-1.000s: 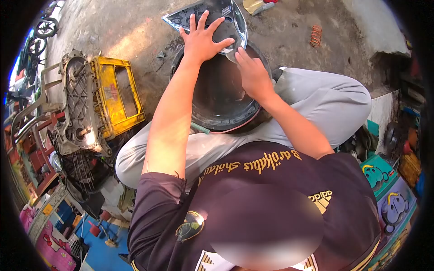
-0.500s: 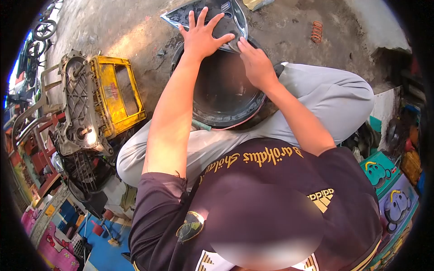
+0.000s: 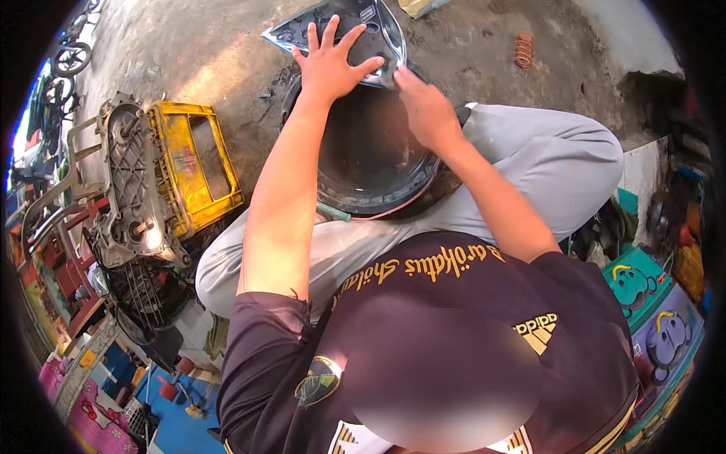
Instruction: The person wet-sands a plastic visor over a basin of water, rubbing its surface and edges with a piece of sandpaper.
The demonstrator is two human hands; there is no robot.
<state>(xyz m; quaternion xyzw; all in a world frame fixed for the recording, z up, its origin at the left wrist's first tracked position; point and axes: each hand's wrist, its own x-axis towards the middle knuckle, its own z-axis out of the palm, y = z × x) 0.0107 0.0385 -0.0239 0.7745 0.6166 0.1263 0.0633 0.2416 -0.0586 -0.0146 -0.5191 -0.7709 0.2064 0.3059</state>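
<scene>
A dark, glossy pointed panel point(image 3: 385, 38) with pale, shiny edges rests across the far rim of a black round tub point(image 3: 355, 203). My left hand point(image 3: 329, 69) lies on the panel, its fingers spread wide. At the panel's right corner is my right hand point(image 3: 427, 110), slightly blurred, with fingers bent and pressed together against the edge. What it holds, if anything, is hidden by the fingers. Murky dark water point(image 3: 367, 144) shows inside the tub, which stands between my legs.
On the left, a yellow crate point(image 3: 204, 163) stands beside a grey metal engine casing point(image 3: 132, 174). A rusty coil spring point(image 3: 524, 50) lies on the concrete floor point(image 3: 469, 45) at upper right. Teal and purple boxes point(image 3: 639, 280) are at lower right.
My right hand has shifted slightly down and left along the panel's edge. A dark grey scrap seen under its fingertips earlier is now hidden. My left hand stays spread on the panel.
</scene>
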